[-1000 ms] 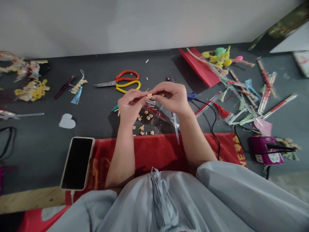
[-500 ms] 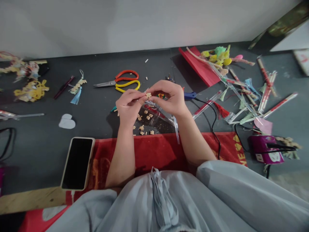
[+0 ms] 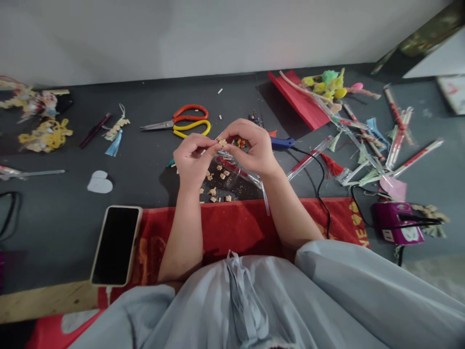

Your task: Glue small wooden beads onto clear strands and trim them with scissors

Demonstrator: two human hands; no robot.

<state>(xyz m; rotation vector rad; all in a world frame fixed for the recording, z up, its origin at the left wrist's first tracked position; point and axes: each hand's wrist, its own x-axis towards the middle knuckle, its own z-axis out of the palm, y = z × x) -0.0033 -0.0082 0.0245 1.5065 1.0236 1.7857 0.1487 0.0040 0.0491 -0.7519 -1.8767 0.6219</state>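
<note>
A small pale flower-shaped piece [image 3: 223, 143] was held up between two hands over the table [image 3: 152, 160].
The fingers of the left hand [image 3: 191, 157] were pinched on one side of it, and those of the right hand [image 3: 254, 148] gripped the other. Below, small pale pieces [image 3: 212, 191] lay scattered near a red cloth [image 3: 240, 228]. To the right, a clear plastic sleeve [image 3: 308, 159] held something red; farther right, a group of clear sleeves [image 3: 399, 138] lay crossed, with red and pale contents too small to identify. A purple block-shaped object [image 3: 388, 223] sat just beside the cloth's right end, a black cord across it; its inside could not be seen. Scissors [image 3: 172, 124] lay beyond the left hand, one handle orange-red, one yellow.
</note>
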